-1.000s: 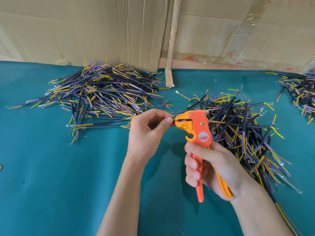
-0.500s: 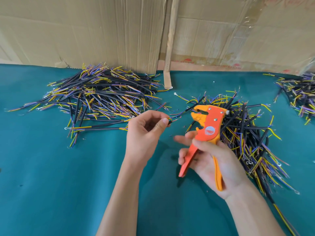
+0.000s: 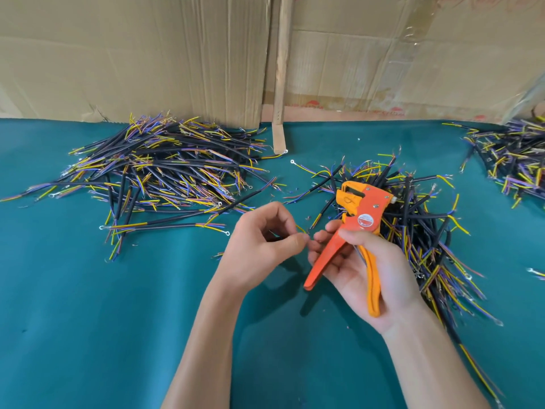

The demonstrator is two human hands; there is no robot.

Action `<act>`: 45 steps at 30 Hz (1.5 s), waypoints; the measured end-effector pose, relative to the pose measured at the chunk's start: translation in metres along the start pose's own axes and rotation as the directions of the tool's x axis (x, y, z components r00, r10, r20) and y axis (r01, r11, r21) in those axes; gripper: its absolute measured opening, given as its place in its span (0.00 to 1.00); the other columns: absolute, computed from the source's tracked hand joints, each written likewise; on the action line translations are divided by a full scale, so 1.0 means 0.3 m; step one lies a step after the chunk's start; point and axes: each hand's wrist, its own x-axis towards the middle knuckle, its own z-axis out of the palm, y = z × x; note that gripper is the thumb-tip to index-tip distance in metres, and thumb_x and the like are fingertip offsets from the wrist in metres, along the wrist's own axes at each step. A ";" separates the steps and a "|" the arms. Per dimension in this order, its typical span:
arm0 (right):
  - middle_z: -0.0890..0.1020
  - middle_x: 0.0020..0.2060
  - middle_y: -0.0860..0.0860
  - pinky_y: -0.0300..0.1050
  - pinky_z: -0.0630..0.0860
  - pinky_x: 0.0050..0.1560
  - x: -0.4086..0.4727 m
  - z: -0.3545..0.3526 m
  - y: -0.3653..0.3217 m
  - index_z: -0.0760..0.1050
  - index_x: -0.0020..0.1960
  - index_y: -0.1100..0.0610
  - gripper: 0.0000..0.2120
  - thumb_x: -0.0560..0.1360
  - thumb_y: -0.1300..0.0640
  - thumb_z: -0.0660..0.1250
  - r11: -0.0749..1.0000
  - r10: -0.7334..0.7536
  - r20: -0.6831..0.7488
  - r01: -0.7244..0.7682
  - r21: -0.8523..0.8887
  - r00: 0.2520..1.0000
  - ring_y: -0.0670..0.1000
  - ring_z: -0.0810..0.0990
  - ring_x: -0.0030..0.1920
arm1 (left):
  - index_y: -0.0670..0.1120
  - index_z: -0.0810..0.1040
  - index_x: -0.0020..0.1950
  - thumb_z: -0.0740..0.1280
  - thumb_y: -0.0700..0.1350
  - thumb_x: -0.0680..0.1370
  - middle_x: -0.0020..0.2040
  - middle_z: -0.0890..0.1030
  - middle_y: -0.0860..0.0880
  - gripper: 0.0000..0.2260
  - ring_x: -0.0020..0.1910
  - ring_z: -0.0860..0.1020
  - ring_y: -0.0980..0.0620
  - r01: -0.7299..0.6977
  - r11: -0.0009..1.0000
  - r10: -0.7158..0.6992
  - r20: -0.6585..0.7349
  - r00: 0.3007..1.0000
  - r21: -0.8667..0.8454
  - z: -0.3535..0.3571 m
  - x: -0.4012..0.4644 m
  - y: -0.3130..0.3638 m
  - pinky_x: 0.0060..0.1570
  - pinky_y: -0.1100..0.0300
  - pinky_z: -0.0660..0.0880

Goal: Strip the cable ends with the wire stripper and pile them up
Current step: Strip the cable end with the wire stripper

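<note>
My left hand [image 3: 262, 243] pinches the end of a thin cable [image 3: 301, 229] between thumb and forefinger; only a short yellow wire tip shows past the fingers. My right hand [image 3: 365, 270] holds the orange wire stripper [image 3: 355, 228] with its handles spread apart, thumb across the tool's body, jaws pointing up and left. The fingertips of both hands almost meet at the cable end. A large pile of black cables [image 3: 165, 172] with yellow and purple wires lies at the left. Another pile [image 3: 413, 214] lies behind my right hand.
The table has a teal cloth [image 3: 88, 320]. Cardboard sheets [image 3: 147, 54] and a wooden strip [image 3: 280, 84] stand along the back edge. A third cable pile [image 3: 513, 154] lies at the far right. Small wire scraps dot the cloth near my hands.
The stripper's jaws came off the cable end and its handles sprang apart. My right hand tilted the tool away to the right, and my left hand lowered the cable slightly.
</note>
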 end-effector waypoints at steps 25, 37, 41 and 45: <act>0.80 0.42 0.61 0.52 0.83 0.45 0.006 0.004 0.003 0.78 0.48 0.62 0.14 0.64 0.60 0.74 0.998 -0.065 0.041 0.065 0.008 0.997 0.60 0.84 0.43 | 0.48 0.85 0.43 0.73 0.46 0.72 0.33 0.78 0.49 0.03 0.34 0.71 0.51 0.042 0.999 -0.042 -0.003 0.999 -0.013 0.001 -0.003 -0.004 0.38 0.58 0.67; 0.80 0.39 0.61 0.52 0.83 0.46 0.003 0.003 0.000 0.78 0.48 0.61 0.12 0.66 0.61 0.72 0.995 -0.089 0.028 0.090 -0.036 0.996 0.61 0.84 0.44 | 0.43 0.85 0.43 0.73 0.43 0.71 0.37 0.81 0.39 0.04 0.37 0.73 0.50 0.042 0.998 -0.041 0.029 0.999 -0.040 0.001 -0.007 0.008 0.41 0.55 0.69; 0.79 0.39 0.61 0.53 0.83 0.45 -0.003 0.008 -0.004 0.80 0.45 0.61 0.11 0.64 0.60 0.74 0.998 -0.049 0.037 0.050 -0.030 0.998 0.61 0.84 0.43 | 0.42 0.85 0.44 0.73 0.43 0.71 0.39 0.81 0.36 0.05 0.37 0.73 0.49 0.046 0.998 -0.044 0.047 0.998 -0.037 -0.002 -0.004 0.007 0.41 0.53 0.69; 0.79 0.39 0.59 0.51 0.83 0.45 -0.014 0.006 -0.010 0.81 0.47 0.62 0.10 0.67 0.60 0.75 0.999 0.024 0.128 -0.029 0.038 0.991 0.60 0.83 0.42 | 0.43 0.85 0.43 0.73 0.44 0.70 0.37 0.82 0.41 0.05 0.35 0.73 0.51 0.050 0.998 -0.051 0.031 0.998 0.030 -0.004 0.000 0.002 0.39 0.58 0.70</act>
